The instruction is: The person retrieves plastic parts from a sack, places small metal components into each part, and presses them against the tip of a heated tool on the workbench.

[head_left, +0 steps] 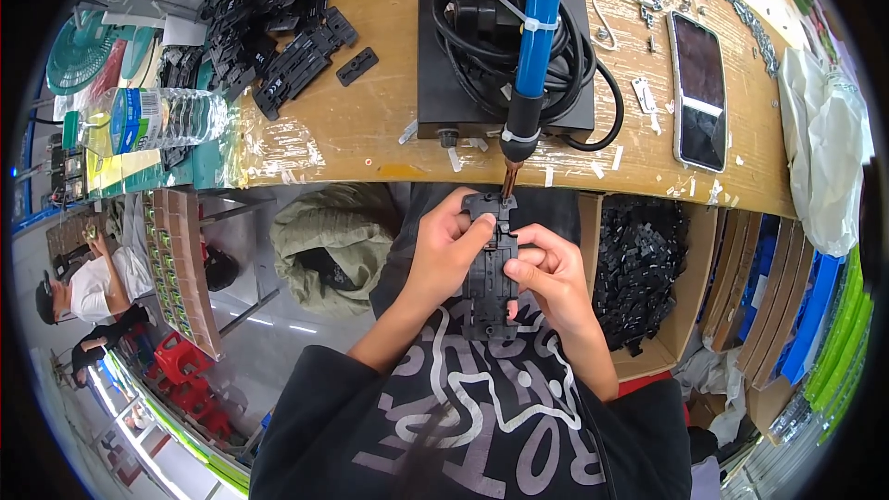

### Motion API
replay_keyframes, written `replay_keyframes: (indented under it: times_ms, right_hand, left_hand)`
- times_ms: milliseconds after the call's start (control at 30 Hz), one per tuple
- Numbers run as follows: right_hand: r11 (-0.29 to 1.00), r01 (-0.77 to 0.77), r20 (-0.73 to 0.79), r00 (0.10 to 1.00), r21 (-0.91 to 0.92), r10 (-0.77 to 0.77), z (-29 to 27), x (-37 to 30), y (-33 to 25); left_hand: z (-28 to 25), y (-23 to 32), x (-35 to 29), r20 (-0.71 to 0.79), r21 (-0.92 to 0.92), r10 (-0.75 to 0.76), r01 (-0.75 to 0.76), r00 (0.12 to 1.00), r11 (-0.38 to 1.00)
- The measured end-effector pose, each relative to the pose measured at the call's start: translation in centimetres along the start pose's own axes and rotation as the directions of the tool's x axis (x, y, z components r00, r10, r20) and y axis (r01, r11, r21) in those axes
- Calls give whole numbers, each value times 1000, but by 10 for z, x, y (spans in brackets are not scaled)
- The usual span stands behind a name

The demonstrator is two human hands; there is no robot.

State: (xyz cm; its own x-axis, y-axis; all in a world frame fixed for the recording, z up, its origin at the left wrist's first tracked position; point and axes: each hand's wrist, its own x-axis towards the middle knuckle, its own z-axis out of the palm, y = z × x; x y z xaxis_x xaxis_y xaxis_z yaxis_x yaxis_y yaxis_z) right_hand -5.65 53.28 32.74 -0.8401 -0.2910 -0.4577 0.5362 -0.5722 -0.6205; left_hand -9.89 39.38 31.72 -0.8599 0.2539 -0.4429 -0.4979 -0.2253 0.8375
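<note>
Upright in front of my chest, over my lap, is a long black molded plastic part (pixel 489 294). My left hand (pixel 444 255) is closed on its upper left side, with the thumb pressed on its face. At the right edge of the part, my right hand (pixel 554 280) has its thumb and forefinger bent close together, and another fingertip shows by the lower edge. Whether a small piece lies between them is too small to tell. A blue-handled soldering iron (pixel 537 32) points downward, its copper-coloured tip at the part's top end; contact cannot be made out.
A black box (pixel 435 102) with coiled cable stands on the table (pixel 324 153) behind the iron. Around it are a phone (pixel 700 93), a water bottle (pixel 167 118) and piled black parts (pixel 269 18). A carton (pixel 681 352) of black pieces sits right, below a white bag (pixel 820 148).
</note>
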Motion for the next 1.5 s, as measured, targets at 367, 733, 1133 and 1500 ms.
replay_keyframes:
  times_ms: [367,733,1133,1500]
  right_hand:
    - [1000,-11,-34,999,-4,11,2,-4,3]
    - [1000,0,-30,1000,1,0,4,-1,0]
    - [1000,9,-38,999,-18,-10,3,-3,2]
    - [999,14,-27,1000,-47,-15,3,-4,6]
  left_hand:
    - [1,3,-3,-1,45,-4,4,1000,999]
    - [-2,-1,0,2,-1,-5,5,1000,1000]
    - [-1,-1,-1,10,-7,5,-5,1000,1000]
    - [-3,-4,-5,18,-2,34,-34,999,999]
